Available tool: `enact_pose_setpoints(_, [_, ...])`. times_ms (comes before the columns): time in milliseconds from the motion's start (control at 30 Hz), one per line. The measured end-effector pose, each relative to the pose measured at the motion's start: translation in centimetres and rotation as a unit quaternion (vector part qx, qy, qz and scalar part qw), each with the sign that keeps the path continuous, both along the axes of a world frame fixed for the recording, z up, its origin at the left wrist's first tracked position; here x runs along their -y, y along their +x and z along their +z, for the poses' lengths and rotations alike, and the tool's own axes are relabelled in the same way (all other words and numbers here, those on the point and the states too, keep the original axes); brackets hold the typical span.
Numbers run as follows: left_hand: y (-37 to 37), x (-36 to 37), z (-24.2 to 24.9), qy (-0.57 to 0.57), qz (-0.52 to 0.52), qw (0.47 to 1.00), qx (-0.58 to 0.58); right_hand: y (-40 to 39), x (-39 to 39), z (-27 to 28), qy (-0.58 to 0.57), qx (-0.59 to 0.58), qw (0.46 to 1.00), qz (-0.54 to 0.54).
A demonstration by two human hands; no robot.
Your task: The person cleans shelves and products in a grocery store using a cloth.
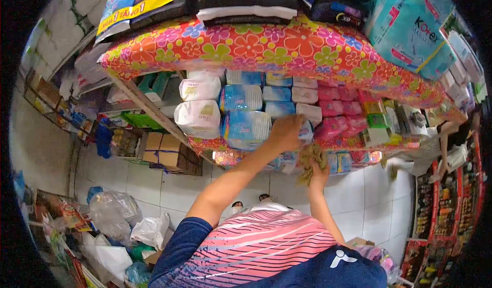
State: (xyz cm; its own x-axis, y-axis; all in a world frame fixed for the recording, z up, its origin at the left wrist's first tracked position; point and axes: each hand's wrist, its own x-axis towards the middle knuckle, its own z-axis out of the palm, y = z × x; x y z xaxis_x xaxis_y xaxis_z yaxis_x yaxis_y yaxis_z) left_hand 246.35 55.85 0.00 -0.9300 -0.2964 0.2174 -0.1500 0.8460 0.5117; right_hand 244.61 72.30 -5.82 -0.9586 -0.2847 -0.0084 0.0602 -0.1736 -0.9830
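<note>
My left hand (287, 133) reaches to the front of the shelf, its fingers curled on a small blue-and-white pack (306, 132). That pack looks tilted at the shelf's front edge, and the hand is slightly blurred. Just below and to the right, my right hand (319, 175) is closed around a crumpled yellowish-brown cloth (311, 161). Left of my left hand stand large blue packs (247, 126) and white packs (198, 119). Pink packs (330, 127) are stacked to the right, with a white-and-beige pack (309, 112) between.
Above, a shelf with a flowered cover (246, 44) juts out, carrying black packs (248, 6) and teal packs (410, 32). Cardboard boxes (169, 152) stand at lower left, near plastic bags (115, 213) on the floor. A red rack (446, 201) of goods is at right.
</note>
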Motion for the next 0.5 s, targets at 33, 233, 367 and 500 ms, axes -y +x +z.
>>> enact_pose_setpoints(33, [0.3, 0.1, 0.9, 0.005, -0.011, 1.000, 0.006, 0.0, 0.3, 1.1, 0.007, -0.051, 0.999, -0.016])
enact_pose_setpoints(233, [4.9, 0.1, 3.6, 0.640, -0.046, 0.758, -0.115, 1.3, 3.9, 10.1, -0.052, -0.204, 0.974, -0.078])
enact_pose_setpoints(367, [9.3, 2.0, 3.0, 0.820, -0.129, 0.533, -0.163, 3.0, 5.4, 14.5, -0.057, -0.251, 0.964, 0.068])
enact_pose_setpoints(500, [11.1, 2.1, 1.6, 0.861, -0.053, 0.479, -0.165, 6.0, 6.4, 11.8, 0.071, -0.474, 0.873, 0.095])
